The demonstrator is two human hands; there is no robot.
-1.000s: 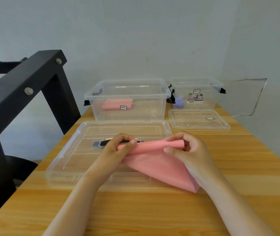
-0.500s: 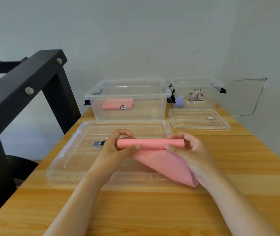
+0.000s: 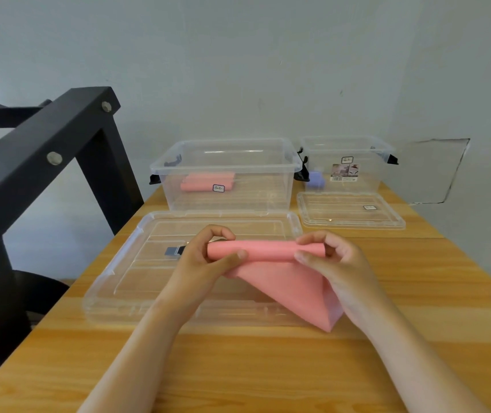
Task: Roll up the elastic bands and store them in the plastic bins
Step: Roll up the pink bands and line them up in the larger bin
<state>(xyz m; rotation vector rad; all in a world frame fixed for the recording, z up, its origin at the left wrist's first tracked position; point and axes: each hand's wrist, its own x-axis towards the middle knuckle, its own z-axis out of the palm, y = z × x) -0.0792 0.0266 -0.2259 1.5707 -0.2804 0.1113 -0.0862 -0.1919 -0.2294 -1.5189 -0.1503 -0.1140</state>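
Pale wall [image 3: 238, 70] behind, light wooden table [image 3: 268, 368] under my forearms, which reach in from the near edge and meet over the middle. My left hand [image 3: 205, 257] pinches the left end of the pink elastic band [image 3: 268, 250], thumb under the roll and fingers curled over the top; my right hand [image 3: 336, 269] pinches the right end the same way, fingertips on top and thumb in front. Between them the band is wound into a level tube held above the table, and its unrolled tail hangs down toward me in a slanting sheet whose corner reaches the tabletop by my right wrist. Under my hands lies a large clear lid [image 3: 136, 278] with a small dark label [image 3: 172, 251] just beside my left knuckles. Beyond it stands a large clear bin [image 3: 253, 198], open, with a rolled pink band [image 3: 205, 183] inside at its left. To its right are a smaller clear bin [image 3: 366, 177] holding a purple roll [image 3: 315, 178], and its lid [image 3: 348, 210] flat in front of it. A black metal frame [image 3: 44, 150] rises at the table's left side.
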